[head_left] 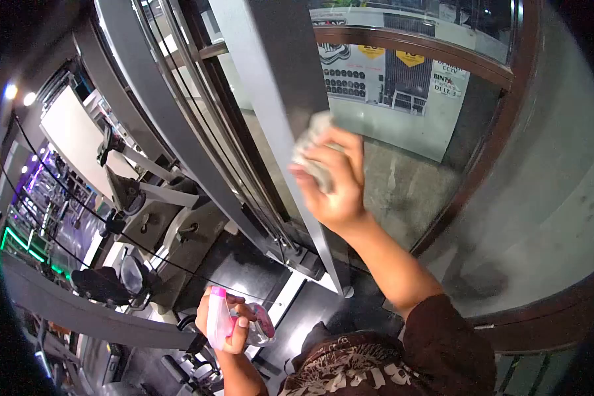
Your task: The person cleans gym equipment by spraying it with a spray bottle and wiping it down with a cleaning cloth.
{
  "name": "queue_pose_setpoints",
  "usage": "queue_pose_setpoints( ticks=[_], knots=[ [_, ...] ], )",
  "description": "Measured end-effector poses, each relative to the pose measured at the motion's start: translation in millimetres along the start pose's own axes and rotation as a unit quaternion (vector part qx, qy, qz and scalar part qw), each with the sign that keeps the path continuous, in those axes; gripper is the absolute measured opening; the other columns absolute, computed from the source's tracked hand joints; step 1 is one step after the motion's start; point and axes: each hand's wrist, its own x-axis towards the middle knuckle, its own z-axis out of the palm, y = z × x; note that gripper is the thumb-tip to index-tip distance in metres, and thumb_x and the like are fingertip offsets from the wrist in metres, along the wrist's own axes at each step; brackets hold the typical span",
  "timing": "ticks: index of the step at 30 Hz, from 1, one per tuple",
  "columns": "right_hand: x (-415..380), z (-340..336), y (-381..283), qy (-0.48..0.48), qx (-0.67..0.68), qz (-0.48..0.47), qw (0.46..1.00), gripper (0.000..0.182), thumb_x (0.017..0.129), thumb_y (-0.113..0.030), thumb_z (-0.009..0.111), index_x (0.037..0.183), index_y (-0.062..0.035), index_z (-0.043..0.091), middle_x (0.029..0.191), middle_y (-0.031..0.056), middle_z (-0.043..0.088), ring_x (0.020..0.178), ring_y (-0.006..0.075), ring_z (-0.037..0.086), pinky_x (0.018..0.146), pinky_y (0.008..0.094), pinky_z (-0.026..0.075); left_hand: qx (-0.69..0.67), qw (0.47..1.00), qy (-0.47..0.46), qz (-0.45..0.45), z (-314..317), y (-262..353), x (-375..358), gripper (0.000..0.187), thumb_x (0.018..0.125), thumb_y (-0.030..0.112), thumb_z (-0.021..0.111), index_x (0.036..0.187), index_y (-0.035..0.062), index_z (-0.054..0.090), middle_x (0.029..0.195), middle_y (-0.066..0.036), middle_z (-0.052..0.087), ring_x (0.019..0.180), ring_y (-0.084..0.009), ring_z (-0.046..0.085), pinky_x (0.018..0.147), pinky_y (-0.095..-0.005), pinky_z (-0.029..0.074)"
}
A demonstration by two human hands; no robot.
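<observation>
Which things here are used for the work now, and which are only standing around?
In use:
- right hand pressing a grey cloth on the grey metal post
- left hand holding a spray bottle

Only around:
- gym machines
- posters behind the window

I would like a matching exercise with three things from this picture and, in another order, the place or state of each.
Things:
1. cloth
2. spray bottle
3. yellow signs

Places or states:
A. behind the glass, at the top
B. pressed on the grey metal post by the right hand
C. held low in the left hand

Pairs: 1-B, 2-C, 3-A
</observation>
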Motion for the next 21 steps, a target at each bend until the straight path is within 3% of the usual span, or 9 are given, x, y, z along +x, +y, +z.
queue_pose_setpoints(
  ticks=[4, 5, 7, 11, 13, 14, 17, 19, 21],
  knots=[
    [0, 4, -7, -0.121, -0.144, -0.092, 0.978, 0.024, 0.079, -0.009, 0.066, 0.102, -0.0138, 0.064, 0.118, 0.0041, 0.057, 0.096, 0.0306, 0.051, 0.081, 0.0386, 0.046, 0.011, 1.0, 0.01, 0.012, 4, -2, 3, 0.043, 0.074, 0.036, 0.073, 0.088, -0.003, 0.059, 0.074, -0.012, 0.063, 0.065, -0.0207, 0.059, 0.063, -0.0315, 0.046],
    [-19, -1, -5, -0.147, -0.143, -0.086, 0.975, 0.025, 0.08, -0.009, 0.062, 0.105, -0.0135, 0.064, 0.12, 0.0003, 0.057, 0.096, 0.031, 0.05, 0.081, 0.0379, 0.047, -0.005, 1.0, 0.011, -0.002, 1, -10, 1, 0.044, 0.074, 0.036, 0.073, 0.088, -0.0032, 0.059, 0.074, -0.012, 0.063, 0.065, -0.0207, 0.059, 0.063, -0.0315, 0.046],
    [-94, -9, 13, -0.215, -0.15, -0.087, 0.961, 0.032, 0.073, -0.01, 0.071, 0.105, -0.0146, 0.072, 0.119, 0.0027, 0.058, 0.102, 0.0304, 0.05, 0.087, 0.041, 0.044, -0.029, 0.999, 0.022, -0.027, 2, -13, -4, 0.046, 0.073, 0.036, 0.074, 0.089, -0.0036, 0.059, 0.075, -0.013, 0.063, 0.064, -0.0204, 0.059, 0.063, -0.031, 0.046],
    [-206, -34, 6, -0.324, -0.219, -0.027, 0.92, 0.015, 0.085, -0.018, 0.058, 0.095, -0.0176, 0.07, 0.114, -0.0066, 0.059, 0.099, 0.0266, 0.051, 0.075, 0.0374, 0.047, -0.038, 0.999, 0.032, -0.016, 10, -6, 2, 0.047, 0.073, 0.035, 0.074, 0.092, -0.0042, 0.057, 0.076, -0.013, 0.063, 0.063, -0.0186, 0.06, 0.062, -0.0282, 0.047],
    [-244, -46, 8, -0.38, -0.186, 0.016, 0.906, 0.015, 0.083, -0.013, 0.061, 0.095, -0.0161, 0.068, 0.114, -0.0046, 0.058, 0.099, 0.0277, 0.052, 0.08, 0.0402, 0.047, -0.016, 1.0, 0.024, 0.003, 10, -4, 2, 0.047, 0.072, 0.035, 0.074, 0.092, -0.0043, 0.056, 0.075, -0.013, 0.062, 0.064, -0.0185, 0.06, 0.062, -0.0275, 0.047],
    [-255, -53, 15, -0.37, -0.129, 0.039, 0.919, 0.016, 0.081, -0.011, 0.064, 0.096, -0.0151, 0.068, 0.114, -0.0022, 0.058, 0.1, 0.0284, 0.052, 0.082, 0.0416, 0.047, -0.057, 0.997, 0.024, -0.054, 17, 9, 2, 0.048, 0.071, 0.036, 0.074, 0.091, -0.0043, 0.058, 0.076, -0.013, 0.063, 0.065, -0.0196, 0.06, 0.064, -0.0295, 0.047],
    [-236, -62, 26, -0.264, -0.006, 0.075, 0.962, 0.026, 0.075, -0.005, 0.072, 0.099, -0.0116, 0.067, 0.116, 0.007, 0.056, 0.102, 0.0309, 0.054, 0.088, 0.0446, 0.047, -0.039, 0.999, 0.021, 0.005, 15, 0, 0, 0.048, 0.071, 0.037, 0.074, 0.091, -0.004, 0.059, 0.076, -0.013, 0.064, 0.066, -0.0202, 0.06, 0.064, -0.0301, 0.046],
    [-169, -58, 31, -0.114, 0.017, 0.088, 0.989, 0.037, 0.072, -0.003, 0.079, 0.106, -0.0079, 0.065, 0.117, 0.017, 0.054, 0.105, 0.0339, 0.056, 0.089, 0.0436, 0.047, -0.021, 0.999, 0.013, 0.028, 16, -2, 3, 0.047, 0.072, 0.036, 0.074, 0.09, -0.0037, 0.059, 0.076, -0.013, 0.064, 0.065, -0.0205, 0.06, 0.064, -0.0301, 0.047],
    [-90, -56, 25, -0.031, -0.01, 0.095, 0.995, 0.038, 0.079, -0.008, 0.077, 0.114, -0.0036, 0.062, 0.118, 0.0178, 0.054, 0.107, 0.0344, 0.056, 0.091, 0.0421, 0.047, -0.035, 0.999, -0.001, 0.016, 28, 3, 6, 0.044, 0.072, 0.034, 0.074, 0.09, -0.0035, 0.059, 0.076, -0.013, 0.064, 0.065, -0.0203, 0.06, 0.063, -0.0301, 0.047]
  ],
)
